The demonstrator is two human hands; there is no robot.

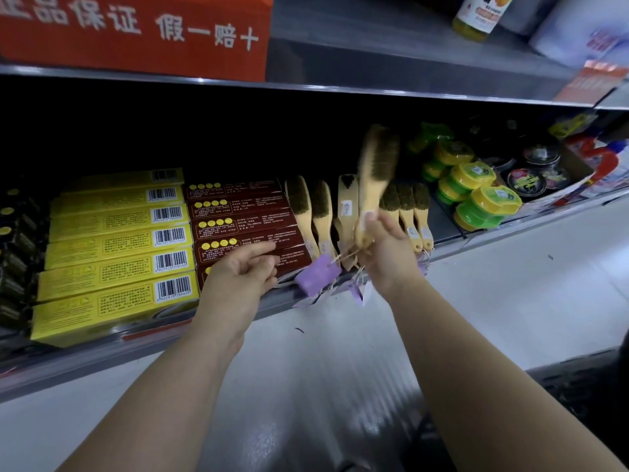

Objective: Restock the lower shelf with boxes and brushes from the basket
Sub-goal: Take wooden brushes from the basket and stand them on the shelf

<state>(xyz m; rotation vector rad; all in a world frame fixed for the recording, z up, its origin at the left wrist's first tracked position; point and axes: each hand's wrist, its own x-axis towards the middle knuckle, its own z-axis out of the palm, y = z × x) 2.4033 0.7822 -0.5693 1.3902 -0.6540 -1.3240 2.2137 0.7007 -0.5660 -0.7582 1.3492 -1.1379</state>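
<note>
My right hand (pixel 383 248) grips the handle of a wooden brush (pixel 376 165) with dark bristles, held upright and blurred in front of the lower shelf (pixel 102 338). A purple tag (pixel 316 275) dangles from it on a string. Several more brushes (pixel 308 212) lie in a row on the shelf behind it. My left hand (pixel 243 270) hovers with loosely bent fingers just before the stack of dark red boxes (pixel 238 219), holding nothing. Yellow boxes (pixel 115 250) are stacked to the left. The basket's dark edge (pixel 585 386) shows at the lower right.
Green and yellow round tubs (pixel 476 192) and black tins (pixel 531 178) fill the shelf's right side. Dark boxes (pixel 17 253) sit at the far left. A red carton (pixel 136 32) and a bottle (pixel 480 15) stand on the upper shelf. White floor (pixel 510 291) lies below.
</note>
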